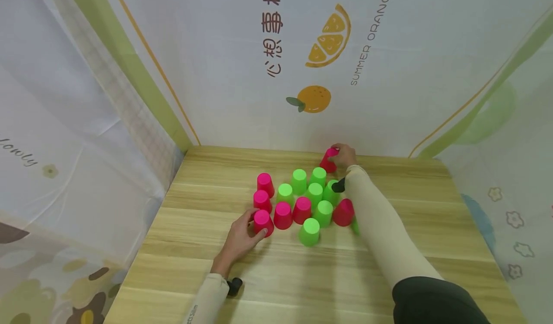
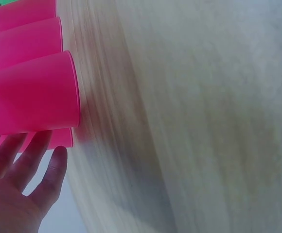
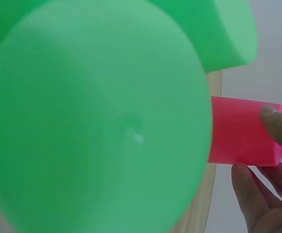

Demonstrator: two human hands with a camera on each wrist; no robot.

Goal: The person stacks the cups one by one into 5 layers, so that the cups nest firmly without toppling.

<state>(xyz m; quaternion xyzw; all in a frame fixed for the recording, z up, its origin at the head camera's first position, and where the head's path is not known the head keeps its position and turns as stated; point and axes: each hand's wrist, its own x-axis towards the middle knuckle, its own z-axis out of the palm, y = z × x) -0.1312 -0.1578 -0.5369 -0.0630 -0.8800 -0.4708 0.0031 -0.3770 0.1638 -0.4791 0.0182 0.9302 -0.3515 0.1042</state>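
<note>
At the front left of the group, my left hand (image 1: 239,237) curves around an upside-down pink cup (image 1: 263,223). The thumb lies on its front, and in the left wrist view the fingers (image 2: 31,160) meet its side. My right hand (image 1: 345,156) reaches to the back and holds another pink cup (image 1: 328,162) by its narrow closed end. In the right wrist view, thumb and fingers pinch that pink cup (image 3: 245,131) from opposite sides. A green cup (image 3: 97,116) fills much of that view and hides part of the pink one.
Between the hands, several upside-down green cups (image 1: 314,194) and pink cups (image 1: 302,210) stand close together on the wooden table (image 1: 207,185). One green cup (image 1: 309,232) sits forward of the others. The right forearm (image 1: 382,228) partly covers cups at the right. A printed curtain (image 1: 242,103) hangs behind.
</note>
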